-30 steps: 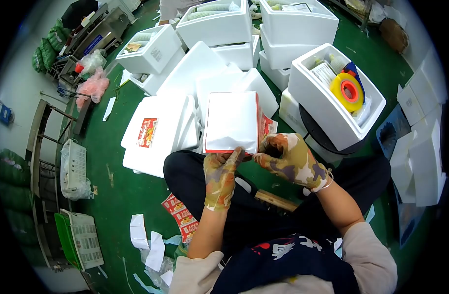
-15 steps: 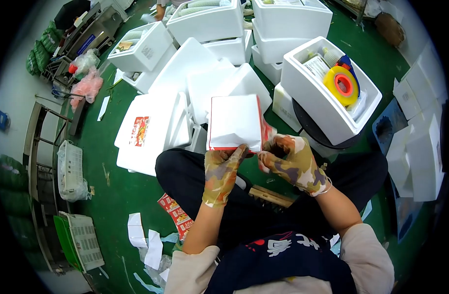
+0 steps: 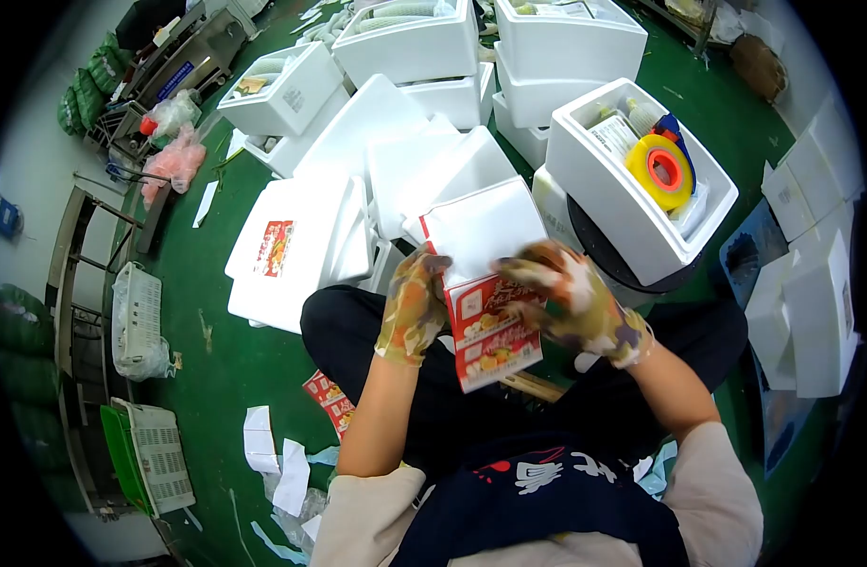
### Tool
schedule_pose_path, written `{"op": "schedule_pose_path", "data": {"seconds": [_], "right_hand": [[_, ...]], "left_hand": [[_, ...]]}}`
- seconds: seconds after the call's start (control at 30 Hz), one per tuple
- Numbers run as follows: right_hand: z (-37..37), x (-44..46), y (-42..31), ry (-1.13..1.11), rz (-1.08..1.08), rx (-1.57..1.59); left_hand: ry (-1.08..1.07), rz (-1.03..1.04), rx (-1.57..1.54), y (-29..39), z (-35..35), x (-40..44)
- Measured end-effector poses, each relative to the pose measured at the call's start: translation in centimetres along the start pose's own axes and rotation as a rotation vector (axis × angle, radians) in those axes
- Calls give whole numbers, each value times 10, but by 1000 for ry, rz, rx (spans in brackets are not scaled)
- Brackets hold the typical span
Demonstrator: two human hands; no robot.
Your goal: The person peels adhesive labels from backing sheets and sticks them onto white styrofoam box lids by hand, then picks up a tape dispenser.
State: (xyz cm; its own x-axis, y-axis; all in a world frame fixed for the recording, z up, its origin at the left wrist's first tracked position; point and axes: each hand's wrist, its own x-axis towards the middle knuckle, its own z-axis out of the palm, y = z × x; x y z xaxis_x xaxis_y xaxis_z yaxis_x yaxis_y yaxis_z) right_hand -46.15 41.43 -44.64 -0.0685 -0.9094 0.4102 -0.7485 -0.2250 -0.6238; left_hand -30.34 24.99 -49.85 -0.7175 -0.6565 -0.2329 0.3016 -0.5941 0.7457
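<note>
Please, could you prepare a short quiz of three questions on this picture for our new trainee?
1. Which hand holds the left edge of the printed label sheets?
2. True or false: the floor is red.
3. Where is the yellow tape roll: A) inside, B) under or C) behind the nearest open foam box?

Key:
1. The left hand.
2. False; the floor is green.
3. A.

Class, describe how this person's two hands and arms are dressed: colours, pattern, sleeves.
The left hand and right hand wear camouflage-patterned gloves in mustard, brown and cream patches, reaching the wrists. Loose beige fabric sleeves leave both forearms bare.
</note>
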Motion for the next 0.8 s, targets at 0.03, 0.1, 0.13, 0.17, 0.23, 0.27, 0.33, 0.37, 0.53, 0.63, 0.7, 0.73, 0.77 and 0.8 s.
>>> {"op": "schedule_pose_path", "data": {"seconds": [0.03, 0.1, 0.13, 0.17, 0.23, 0.27, 0.33, 0.37, 0.53, 0.63, 0.7, 0.73, 0.77, 0.8], "right_hand": [[6, 8, 12, -37, -69, -204], [13, 18, 25, -48, -129, -200], [17, 15, 32, -75, -158, -205], [23, 11, 39, -102, -187, -210], [29, -16, 39, -114, -311, -174], [36, -37, 40, -228, -316, -214], [36, -71, 36, -379, -312, -157], [26, -74, 31, -346, -201, -43], [8, 12, 105, -312, 126, -148], [59, 71, 204, -421, 70, -427], [104, 110, 257, -535, 129, -513], [120, 124, 277, -566, 57, -572], [137, 135, 295, -580, 20, -640], [155, 144, 317, -608, 2, -668]], "left_hand": [[65, -127, -49, 9, 15, 1], [73, -111, 9, 3, 5, 15], [83, -101, 62, -3, -5, 25], [88, -95, 60, -13, -22, 38], [282, 44, 256, -35, -61, 66], [380, 38, 353, -46, -68, 75], [446, -31, 814, -97, -141, 114], [491, 34, 881, -143, -198, 140], [692, -7, 1146, -221, -181, 157], [793, -31, 1153, -235, -166, 163], [884, -125, 1193, -231, -174, 177], [972, -216, 1238, -233, -183, 185], [935, -221, 1319, -238, -199, 191], [912, -238, 1351, -230, -200, 193]]}}
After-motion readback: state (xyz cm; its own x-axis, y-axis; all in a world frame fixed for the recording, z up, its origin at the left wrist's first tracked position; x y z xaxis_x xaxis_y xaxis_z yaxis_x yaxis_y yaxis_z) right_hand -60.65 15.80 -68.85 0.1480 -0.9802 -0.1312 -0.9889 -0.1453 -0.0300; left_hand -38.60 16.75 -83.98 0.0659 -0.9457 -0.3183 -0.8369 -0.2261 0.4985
